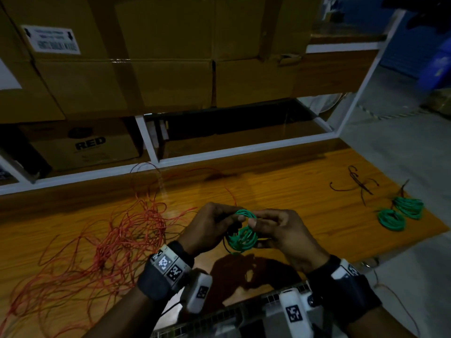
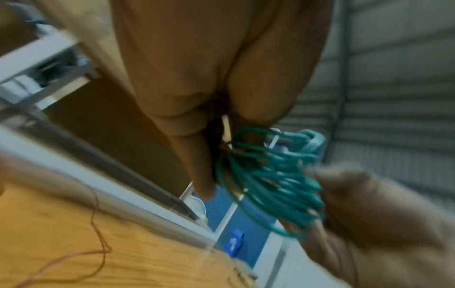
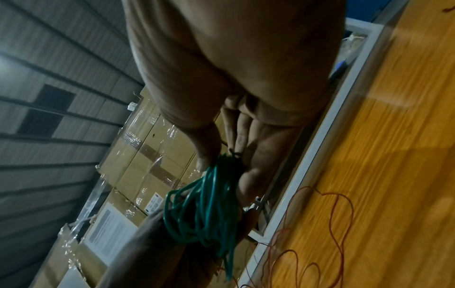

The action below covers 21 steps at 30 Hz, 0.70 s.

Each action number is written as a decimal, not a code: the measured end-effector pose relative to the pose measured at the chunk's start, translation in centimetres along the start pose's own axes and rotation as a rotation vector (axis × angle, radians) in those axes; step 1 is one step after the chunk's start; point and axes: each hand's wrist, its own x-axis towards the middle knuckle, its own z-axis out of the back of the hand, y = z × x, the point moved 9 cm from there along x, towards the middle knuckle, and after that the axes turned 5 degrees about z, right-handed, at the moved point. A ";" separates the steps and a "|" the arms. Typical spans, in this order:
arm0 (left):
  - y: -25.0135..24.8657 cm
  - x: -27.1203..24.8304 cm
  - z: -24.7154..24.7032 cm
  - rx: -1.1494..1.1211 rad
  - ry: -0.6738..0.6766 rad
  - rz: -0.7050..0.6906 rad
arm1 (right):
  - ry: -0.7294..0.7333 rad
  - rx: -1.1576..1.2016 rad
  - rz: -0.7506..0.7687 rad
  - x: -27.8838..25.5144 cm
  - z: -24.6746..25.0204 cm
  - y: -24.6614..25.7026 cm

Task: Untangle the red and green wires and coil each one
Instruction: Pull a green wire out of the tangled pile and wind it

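Observation:
Both hands hold a small coil of green wire above the wooden table. My left hand grips its left side and my right hand pinches it from the right at the top. A thin dark tie hangs at the coil. The same green coil fills both wrist views, blurred. A loose tangle of red wire sprawls over the table to the left, with loops of red wire below the hands.
A second green coil, pinched into a double loop, lies on the table at the right. Short dark ties lie behind it. Cardboard boxes fill a white shelf frame along the table's back. The table's right edge drops to a grey floor.

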 end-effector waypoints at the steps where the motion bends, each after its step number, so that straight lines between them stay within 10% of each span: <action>1: 0.1 -0.1 0.2 -0.023 0.018 -0.002 | -0.018 -0.001 0.009 0.1 0.0 0.0; 11: 3.6 -2.7 0.7 -0.732 0.174 0.291 | -0.147 -0.015 -0.031 0.4 -2.5 -1.2; 21: 5.5 -2.9 2.9 -0.788 0.226 0.328 | -0.251 -0.022 -0.054 -0.2 -4.8 -1.1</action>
